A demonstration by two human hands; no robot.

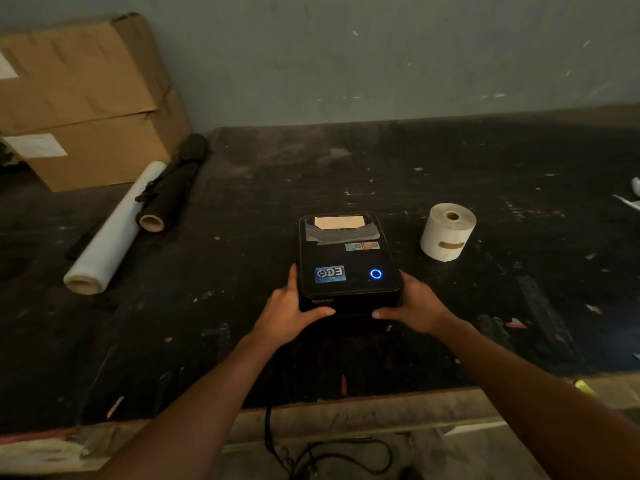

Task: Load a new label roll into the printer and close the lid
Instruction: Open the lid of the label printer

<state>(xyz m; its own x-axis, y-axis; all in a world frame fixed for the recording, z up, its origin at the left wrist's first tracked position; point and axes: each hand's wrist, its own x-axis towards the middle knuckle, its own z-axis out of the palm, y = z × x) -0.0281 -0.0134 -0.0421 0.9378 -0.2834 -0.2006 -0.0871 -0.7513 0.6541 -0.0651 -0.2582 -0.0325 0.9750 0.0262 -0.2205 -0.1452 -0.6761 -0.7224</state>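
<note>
A black label printer (346, 261) sits in the middle of the dark table with its lid down; a blue ring light glows on top near the front right, and a blue sticker sits at front left. My left hand (289, 311) grips its front left corner, thumb along the front edge. My right hand (414, 308) grips the front right corner the same way. A white label roll (447, 232) stands on end to the right of the printer, a strip of brown tape on its side, apart from both hands.
At the far left, two stacked cardboard boxes (86, 105) lean at the wall. A clear film roll (110, 233) and a black roll (171, 188) lie beside them. A black cable (277, 441) hangs over the table's front edge (346, 403). Paper scraps (632, 199) lie far right.
</note>
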